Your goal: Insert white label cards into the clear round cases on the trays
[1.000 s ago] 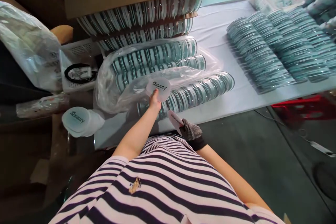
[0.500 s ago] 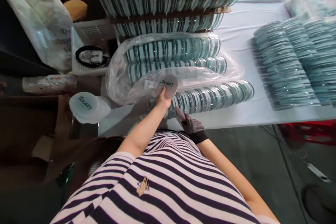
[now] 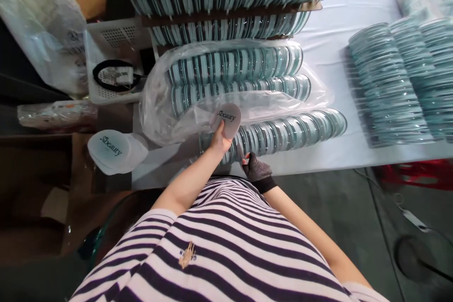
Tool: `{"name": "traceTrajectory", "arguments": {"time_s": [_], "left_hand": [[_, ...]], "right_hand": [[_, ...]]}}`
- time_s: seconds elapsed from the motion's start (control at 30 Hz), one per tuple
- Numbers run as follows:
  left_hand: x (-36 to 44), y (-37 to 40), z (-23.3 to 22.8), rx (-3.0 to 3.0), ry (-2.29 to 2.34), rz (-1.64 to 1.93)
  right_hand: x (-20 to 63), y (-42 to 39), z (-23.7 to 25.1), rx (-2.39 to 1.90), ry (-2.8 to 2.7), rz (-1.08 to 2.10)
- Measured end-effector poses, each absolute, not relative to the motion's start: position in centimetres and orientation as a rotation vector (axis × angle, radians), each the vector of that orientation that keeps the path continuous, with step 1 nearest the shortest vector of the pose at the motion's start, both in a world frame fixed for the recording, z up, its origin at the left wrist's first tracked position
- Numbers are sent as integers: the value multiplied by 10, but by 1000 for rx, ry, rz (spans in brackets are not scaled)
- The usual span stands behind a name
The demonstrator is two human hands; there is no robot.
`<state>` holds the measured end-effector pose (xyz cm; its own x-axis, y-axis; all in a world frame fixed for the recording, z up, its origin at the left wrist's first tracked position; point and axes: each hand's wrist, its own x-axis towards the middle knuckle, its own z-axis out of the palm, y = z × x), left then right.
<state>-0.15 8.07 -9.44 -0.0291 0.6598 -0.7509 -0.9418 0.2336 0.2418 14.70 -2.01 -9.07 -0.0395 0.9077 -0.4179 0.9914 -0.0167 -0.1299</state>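
left hand (image 3: 220,141) raised, fingers pinched, gloved right hand (image 3: 257,170) low

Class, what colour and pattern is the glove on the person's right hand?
The glove on the right hand is dark with fine pale dots, seen in the head view.

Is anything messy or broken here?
Nothing looks broken or spilled. The discs lie in tidy rows on the table. The plastic bag over some rows is crumpled and open. The left hand holds a frosted lid, and only the right hand wears a glove, which is a bit odd.
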Motion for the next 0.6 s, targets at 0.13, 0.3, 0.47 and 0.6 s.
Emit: {"name": "traceTrajectory", "arguments": {"time_s": [0.13,0.3,0.47,0.6], "left_hand": [[-2,82,-94,-399,930,1321],[-2,80,-98,-360,945,1306],[-2,80,-99,-333,967,1332],[2,77,-98,-273,965,1345]], "right_hand": [[152,-26,-89,2023,1984,-730],[143,-9,-109,1979,1983,-811],[144,-1,-118,2025,1873,-1349],[139,2,-111,2051,1656,-2041]]}}
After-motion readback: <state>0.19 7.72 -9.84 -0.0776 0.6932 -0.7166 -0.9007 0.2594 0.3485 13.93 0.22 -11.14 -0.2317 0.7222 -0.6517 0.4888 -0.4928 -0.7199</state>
